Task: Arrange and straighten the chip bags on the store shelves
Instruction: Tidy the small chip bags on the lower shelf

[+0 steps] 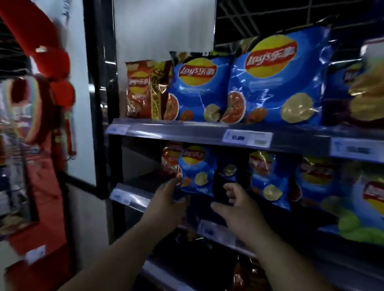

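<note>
Chip bags fill two shelves. On the upper shelf [187, 133] stand an orange bag [142, 88], a blue bag [199, 87] and a larger blue bag [278, 76]. On the middle shelf a small blue bag [196, 168] stands upright, with an orange bag [170, 159] behind it to the left and more blue bags [267, 177] to the right. My left hand [171, 202] touches the small blue bag's lower left edge, fingers spread. My right hand [234, 206] reaches at a dark bag [224, 181] beside it, fingers apart; whether it grips is unclear.
A large blue and green bag [372, 201] leans out at the right. Dark bags [202, 254] lie on the lower shelf. Price-tag rails [247, 138] edge each shelf. A red display stand [42, 181] fills the left, beside a black shelf post [99, 94].
</note>
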`<state>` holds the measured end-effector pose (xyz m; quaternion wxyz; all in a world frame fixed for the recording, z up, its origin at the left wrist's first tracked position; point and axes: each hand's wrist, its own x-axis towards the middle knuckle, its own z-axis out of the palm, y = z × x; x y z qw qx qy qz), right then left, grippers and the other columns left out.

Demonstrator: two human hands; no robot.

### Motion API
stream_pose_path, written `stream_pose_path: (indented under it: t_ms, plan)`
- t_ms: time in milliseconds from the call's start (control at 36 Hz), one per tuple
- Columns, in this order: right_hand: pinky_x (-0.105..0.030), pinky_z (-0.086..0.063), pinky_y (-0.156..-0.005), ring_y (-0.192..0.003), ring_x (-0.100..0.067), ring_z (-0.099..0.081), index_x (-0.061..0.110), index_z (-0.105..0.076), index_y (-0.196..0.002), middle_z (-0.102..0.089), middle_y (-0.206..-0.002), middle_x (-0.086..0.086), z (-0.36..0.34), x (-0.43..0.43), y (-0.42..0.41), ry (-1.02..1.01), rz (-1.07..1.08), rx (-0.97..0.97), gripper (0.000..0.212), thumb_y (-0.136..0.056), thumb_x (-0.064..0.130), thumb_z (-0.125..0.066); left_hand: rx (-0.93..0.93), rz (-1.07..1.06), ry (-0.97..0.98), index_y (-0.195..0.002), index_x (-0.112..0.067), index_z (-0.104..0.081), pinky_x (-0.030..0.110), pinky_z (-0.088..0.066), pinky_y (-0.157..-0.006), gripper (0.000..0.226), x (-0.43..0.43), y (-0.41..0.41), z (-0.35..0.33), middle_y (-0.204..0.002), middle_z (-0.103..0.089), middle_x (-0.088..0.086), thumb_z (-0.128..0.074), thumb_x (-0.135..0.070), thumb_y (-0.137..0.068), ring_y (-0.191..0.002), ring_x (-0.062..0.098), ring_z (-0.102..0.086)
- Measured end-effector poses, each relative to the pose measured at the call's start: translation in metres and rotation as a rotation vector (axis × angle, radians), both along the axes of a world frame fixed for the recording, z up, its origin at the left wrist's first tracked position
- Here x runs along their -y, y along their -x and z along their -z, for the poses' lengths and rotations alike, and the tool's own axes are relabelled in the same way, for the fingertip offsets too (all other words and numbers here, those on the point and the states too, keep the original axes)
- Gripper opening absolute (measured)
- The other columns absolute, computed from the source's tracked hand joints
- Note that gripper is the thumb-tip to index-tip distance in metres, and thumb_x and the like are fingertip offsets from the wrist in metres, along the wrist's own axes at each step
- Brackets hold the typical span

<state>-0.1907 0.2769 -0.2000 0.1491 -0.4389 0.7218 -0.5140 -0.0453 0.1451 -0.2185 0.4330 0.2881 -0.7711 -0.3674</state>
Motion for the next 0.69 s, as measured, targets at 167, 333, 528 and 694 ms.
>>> stream_pose_path:
  t_ms: [167, 333, 528, 694]
  plan:
    - [-0.027, -0.038, -0.092, -0.124, -0.020, -0.051, 0.019, -0.032, -0.153, -0.046, -0.149, -0.002, -0.021, 0.081, 0.030, -0.019, 0.075, -0.007, 0.091, -0.080, 0.035, -0.084, -0.037, 0.071, -0.093, -0.105, -0.039, -0.062, 0.033, -0.055, -0.077, 0.028, 0.081, 0.038, -0.016, -0.096, -0.073, -0.011, -0.070, -0.025, -0.082, -0.087, 0.010, -0.070]
    - [-0.012, -0.052, -0.058, -0.080, -0.006, -0.060, 0.011, -0.054, -0.132, -0.064, -0.125, -0.002, -0.034, 0.141, 0.045, -0.125, 0.084, 0.080, 0.066, -0.077, 0.023, -0.089, -0.066, 0.234, -0.275, -0.115, -0.020, -0.056, 0.025, -0.058, -0.062, 0.034, 0.120, 0.065, -0.026, -0.100, -0.071, 0.004, -0.070, -0.006, -0.087, -0.075, 0.011, -0.071]
    - [-0.035, -0.062, -0.082, -0.100, -0.019, -0.068, 0.008, -0.052, -0.141, -0.067, -0.124, -0.004, -0.023, 0.162, 0.058, -0.177, 0.271, 0.111, 0.113, -0.043, 0.036, -0.100, 0.165, 0.433, -0.136, -0.101, -0.029, -0.069, 0.044, -0.057, -0.077, 0.034, 0.152, 0.080, -0.023, -0.091, -0.074, 0.000, -0.068, -0.010, -0.074, -0.084, 0.016, -0.067]
    - [-0.029, -0.049, -0.085, -0.108, -0.025, -0.062, 0.009, -0.059, -0.133, -0.065, -0.129, -0.008, -0.034, 0.144, 0.072, -0.331, 0.505, -0.110, 0.067, -0.080, 0.042, -0.083, 0.264, 0.591, -0.020, -0.130, -0.053, -0.039, 0.008, -0.041, -0.085, 0.064, 0.152, 0.075, -0.027, -0.116, -0.057, -0.025, -0.072, -0.018, -0.087, -0.099, -0.011, -0.054]
